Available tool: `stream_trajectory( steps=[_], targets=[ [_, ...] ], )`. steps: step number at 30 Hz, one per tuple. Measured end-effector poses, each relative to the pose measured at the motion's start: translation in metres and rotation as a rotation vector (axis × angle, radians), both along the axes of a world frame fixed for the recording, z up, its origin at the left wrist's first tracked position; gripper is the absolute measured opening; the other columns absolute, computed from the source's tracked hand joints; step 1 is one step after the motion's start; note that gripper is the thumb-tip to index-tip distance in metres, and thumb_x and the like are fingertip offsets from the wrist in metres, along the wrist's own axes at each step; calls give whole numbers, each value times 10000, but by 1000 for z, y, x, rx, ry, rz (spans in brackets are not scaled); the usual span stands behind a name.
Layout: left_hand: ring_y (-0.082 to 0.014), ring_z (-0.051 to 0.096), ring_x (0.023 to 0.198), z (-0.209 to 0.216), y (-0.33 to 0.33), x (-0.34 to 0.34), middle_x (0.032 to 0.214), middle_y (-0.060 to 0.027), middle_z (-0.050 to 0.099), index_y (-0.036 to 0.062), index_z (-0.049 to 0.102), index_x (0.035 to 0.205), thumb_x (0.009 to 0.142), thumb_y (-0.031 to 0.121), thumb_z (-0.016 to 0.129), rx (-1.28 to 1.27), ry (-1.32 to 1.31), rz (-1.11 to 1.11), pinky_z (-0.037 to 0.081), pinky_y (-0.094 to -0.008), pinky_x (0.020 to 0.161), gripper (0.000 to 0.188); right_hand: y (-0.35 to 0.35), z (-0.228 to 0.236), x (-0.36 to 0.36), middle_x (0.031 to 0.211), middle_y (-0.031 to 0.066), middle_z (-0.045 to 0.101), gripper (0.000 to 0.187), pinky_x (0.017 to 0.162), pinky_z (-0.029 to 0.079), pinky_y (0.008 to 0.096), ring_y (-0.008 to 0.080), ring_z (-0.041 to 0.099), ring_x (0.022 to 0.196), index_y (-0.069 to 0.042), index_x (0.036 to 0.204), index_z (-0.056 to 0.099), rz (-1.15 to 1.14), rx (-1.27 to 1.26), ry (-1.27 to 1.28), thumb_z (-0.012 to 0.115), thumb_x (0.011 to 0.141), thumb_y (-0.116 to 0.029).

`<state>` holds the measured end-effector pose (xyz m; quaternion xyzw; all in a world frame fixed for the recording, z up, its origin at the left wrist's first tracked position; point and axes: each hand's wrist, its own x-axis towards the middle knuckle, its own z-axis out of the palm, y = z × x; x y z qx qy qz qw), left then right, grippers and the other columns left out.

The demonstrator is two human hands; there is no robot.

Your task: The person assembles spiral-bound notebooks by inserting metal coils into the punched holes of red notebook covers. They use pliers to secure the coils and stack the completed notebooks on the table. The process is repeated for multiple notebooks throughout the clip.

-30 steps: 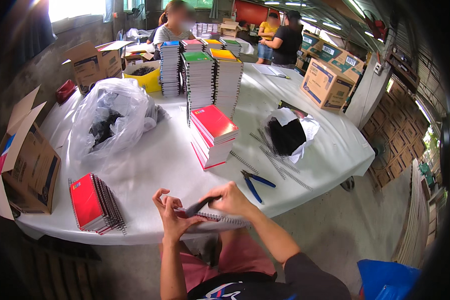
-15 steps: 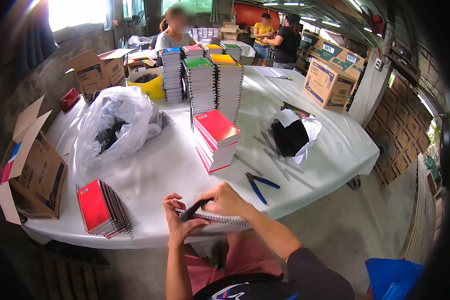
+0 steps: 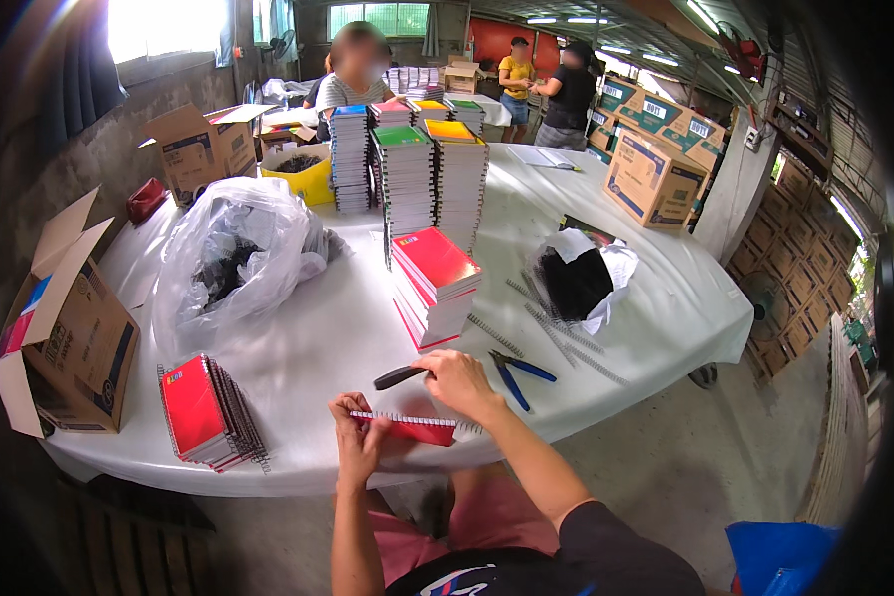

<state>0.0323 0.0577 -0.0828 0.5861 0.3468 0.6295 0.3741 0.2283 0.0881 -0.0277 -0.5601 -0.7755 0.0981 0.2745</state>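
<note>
My left hand (image 3: 356, 437) is closed on a red notebook (image 3: 412, 428), its holed edge turned upward at the table's near edge. A wire coil (image 3: 467, 427) runs along that edge and sticks out past the right end. Above the notebook, my right hand (image 3: 459, 385) is closed round a slim black tool (image 3: 399, 377) whose exact kind I cannot make out; it points left, apart from the notebook. A stack of red notebooks (image 3: 430, 288) stands just beyond. Blue-handled pliers (image 3: 515, 375) lie open to the right of my right hand. Coiled red notebooks (image 3: 201, 407) are piled at the left.
Loose wire coils (image 3: 566, 333) lie beside a white bag of black coils (image 3: 578, 278). Farther back rise tall notebook stacks (image 3: 407, 179). A clear plastic bag (image 3: 238, 258) and an open carton (image 3: 79, 338) take up the left. People stand or sit beyond the table.
My right hand has lifted the black tool up and away from the coil, to the right. The notebook has tilted so its red cover shows. My left hand keeps its hold.
</note>
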Motion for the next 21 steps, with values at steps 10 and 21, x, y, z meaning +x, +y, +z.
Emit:
stream_trajectory(
  steps=[10, 21],
  targets=[
    [-130, 593, 850, 12, -7, -2, 892, -58, 627, 45, 528, 1030, 735, -70, 729, -109, -472, 66, 466, -262, 807, 375, -78, -3, 86, 1406, 147, 354, 618, 1035, 219, 628, 369, 319, 1291, -209, 1402, 378, -505, -152, -275, 574, 857, -424],
    [-162, 641, 851, 70, -24, 31, 877, -96, 637, 88, 352, 1307, 743, -97, 716, -10, -312, 276, 517, -259, 775, 697, -105, 39, 45, 1102, 162, 496, 498, 932, 373, 360, 272, 496, 1035, -126, 1405, 376, -253, -85, 561, 502, 950, -286]
  ],
)
